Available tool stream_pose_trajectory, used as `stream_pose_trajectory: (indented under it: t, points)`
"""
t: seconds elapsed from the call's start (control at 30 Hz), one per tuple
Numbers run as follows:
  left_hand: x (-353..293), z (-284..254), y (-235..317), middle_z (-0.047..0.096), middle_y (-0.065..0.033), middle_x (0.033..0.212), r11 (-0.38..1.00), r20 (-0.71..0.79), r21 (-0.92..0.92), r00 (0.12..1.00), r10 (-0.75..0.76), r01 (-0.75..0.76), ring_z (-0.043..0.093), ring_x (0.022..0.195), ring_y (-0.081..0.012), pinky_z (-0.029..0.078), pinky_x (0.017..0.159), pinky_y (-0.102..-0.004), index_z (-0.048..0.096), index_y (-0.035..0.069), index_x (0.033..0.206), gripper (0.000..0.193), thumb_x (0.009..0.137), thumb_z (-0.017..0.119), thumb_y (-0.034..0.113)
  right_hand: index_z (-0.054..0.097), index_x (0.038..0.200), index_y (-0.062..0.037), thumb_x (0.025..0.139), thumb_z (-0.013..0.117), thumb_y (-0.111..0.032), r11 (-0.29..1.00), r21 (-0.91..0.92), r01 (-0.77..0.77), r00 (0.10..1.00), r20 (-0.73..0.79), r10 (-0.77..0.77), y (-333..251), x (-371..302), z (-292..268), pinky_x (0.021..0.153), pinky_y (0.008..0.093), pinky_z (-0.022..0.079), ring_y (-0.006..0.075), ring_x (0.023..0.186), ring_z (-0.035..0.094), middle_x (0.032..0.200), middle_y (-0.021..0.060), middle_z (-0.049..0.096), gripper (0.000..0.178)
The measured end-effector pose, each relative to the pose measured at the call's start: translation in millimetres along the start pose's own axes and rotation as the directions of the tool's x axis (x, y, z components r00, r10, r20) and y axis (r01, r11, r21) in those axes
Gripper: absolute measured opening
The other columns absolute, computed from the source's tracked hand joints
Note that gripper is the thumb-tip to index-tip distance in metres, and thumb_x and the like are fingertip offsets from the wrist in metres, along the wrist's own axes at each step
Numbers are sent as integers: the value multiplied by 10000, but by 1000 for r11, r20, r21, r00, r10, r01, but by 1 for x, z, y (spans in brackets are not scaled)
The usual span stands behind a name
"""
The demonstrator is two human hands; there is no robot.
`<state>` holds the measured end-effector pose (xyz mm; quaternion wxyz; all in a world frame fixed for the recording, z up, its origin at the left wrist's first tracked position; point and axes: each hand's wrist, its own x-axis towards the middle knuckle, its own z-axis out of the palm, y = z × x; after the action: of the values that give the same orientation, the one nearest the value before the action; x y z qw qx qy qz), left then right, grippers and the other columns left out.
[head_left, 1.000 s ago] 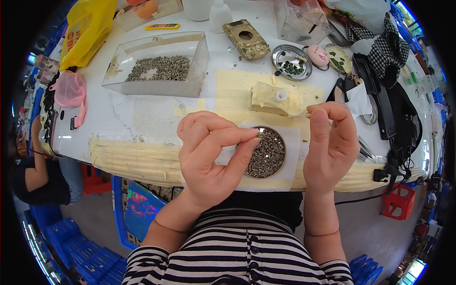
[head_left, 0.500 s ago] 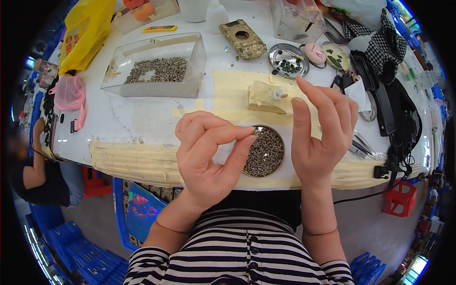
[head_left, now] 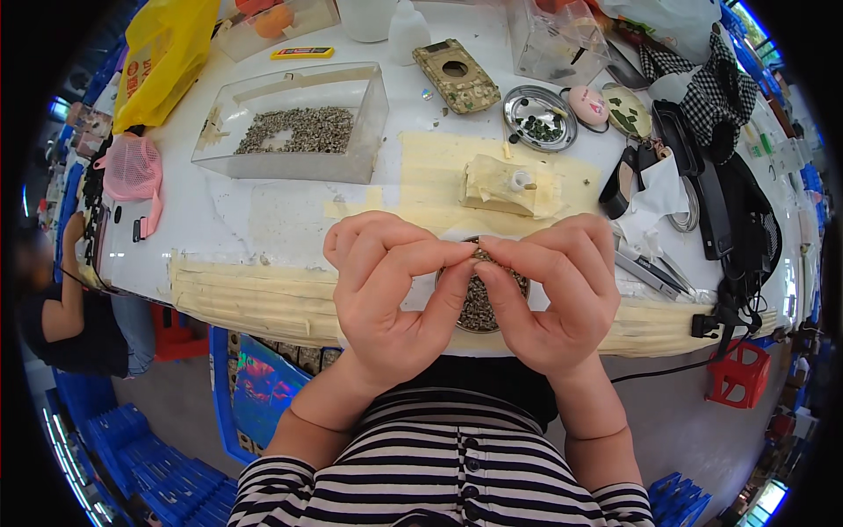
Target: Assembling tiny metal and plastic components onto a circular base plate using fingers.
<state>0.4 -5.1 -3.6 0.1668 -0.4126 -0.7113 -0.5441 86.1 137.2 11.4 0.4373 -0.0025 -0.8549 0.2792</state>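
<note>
My left hand (head_left: 386, 294) pinches with thumb and forefinger over a round dish (head_left: 479, 331) of small grey metal parts (head_left: 478, 307). Facing it, my right hand (head_left: 564, 294) is also pinched, its fingertips meeting the left ones. Whatever lies between the fingertips is too small to make out. Just beyond the hands stands a block wrapped in cream tape (head_left: 492, 191) with a short white tube (head_left: 522, 181) on top. The hands partly cover the dish.
A clear bin (head_left: 351, 167) of similar parts stands at the back left. Behind the block are a metal dish (head_left: 562, 143) with dark green pieces and a camouflage-patterned case (head_left: 457, 77). Tweezers (head_left: 672, 268) lie at right. Another person (head_left: 66, 307) sits far left.
My right hand has come left and down from beside the block, closing from spread fingers into a pinch against my left fingertips. My left hand stays over the dish.
</note>
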Motion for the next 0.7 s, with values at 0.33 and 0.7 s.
stream_pose_trajectory:
  t: [0.33,0.7]
  points:
    - [0,-3,8,614,-38,898,965,62,210,987,148,-158,519,905,-256,426,817,-351,712,72,952,218,763,788,-5,736,856,-82,709,808,-23,981,146,-126,991,57,119,2,2,-1,687,316,412,207,724,542,761,15,640,174]
    - [1,0,0,640,39,901,987,3,61,989,146,-146,538,862,-200,350,820,-344,758,163,972,302,697,838,69,681,888,-18,914,724,-82,610,557,-563,826,381,415,3,-2,-11,580,207,370,34,633,469,738,-36,599,81]
